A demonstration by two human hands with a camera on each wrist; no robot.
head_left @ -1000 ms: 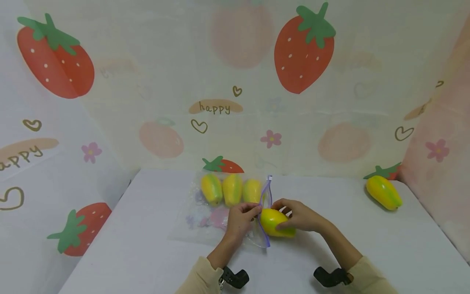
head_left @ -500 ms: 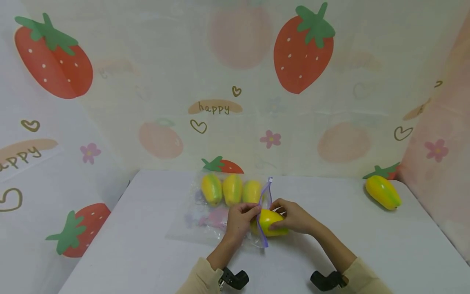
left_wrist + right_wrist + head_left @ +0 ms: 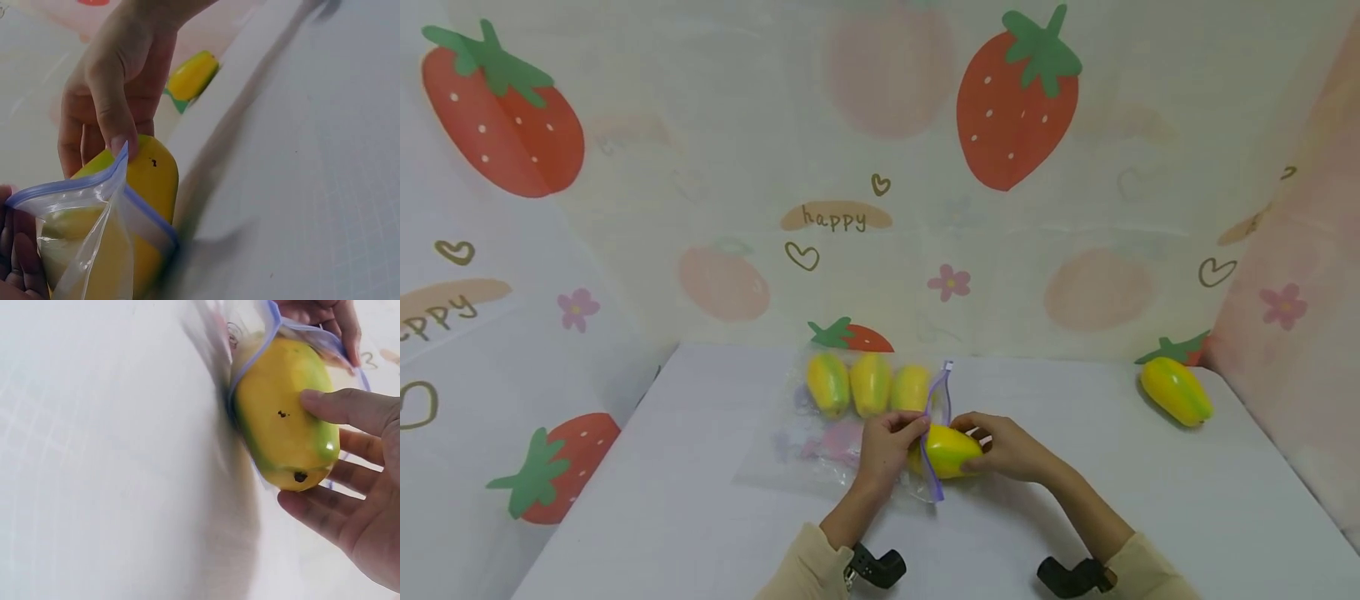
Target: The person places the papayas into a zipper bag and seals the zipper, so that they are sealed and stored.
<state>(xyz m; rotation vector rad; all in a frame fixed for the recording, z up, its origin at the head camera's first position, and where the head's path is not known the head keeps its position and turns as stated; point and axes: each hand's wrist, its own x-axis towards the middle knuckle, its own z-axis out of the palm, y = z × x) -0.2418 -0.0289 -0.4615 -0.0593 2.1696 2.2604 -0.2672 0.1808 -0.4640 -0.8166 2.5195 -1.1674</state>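
Observation:
A clear zip bag (image 3: pixel 767 465) lies on the white table, its purple-edged mouth facing right. My left hand (image 3: pixel 883 450) pinches the edge of that mouth between thumb and fingers. In my right hand (image 3: pixel 1015 450) is a yellow-and-green papaya (image 3: pixel 953 454), held from its right end with the thumb on the near side and the fingers on the far side. The right wrist view shows the papaya (image 3: pixel 281 406) partly inside the bag, its dark-tipped end sticking out. Three similar papayas (image 3: pixel 871 385) sit in a row along the bag's far side.
Another papaya (image 3: pixel 1176 392) lies at the table's back right corner. A strawberry-printed backdrop (image 3: pixel 880 275) stands along the table's far edge and sides. Each wrist wears a black device (image 3: pixel 880 568).
The papaya in my right hand has moved left, deeper into the bag's mouth, and the right hand has followed it. My left hand keeps its pinch on the bag's edge.

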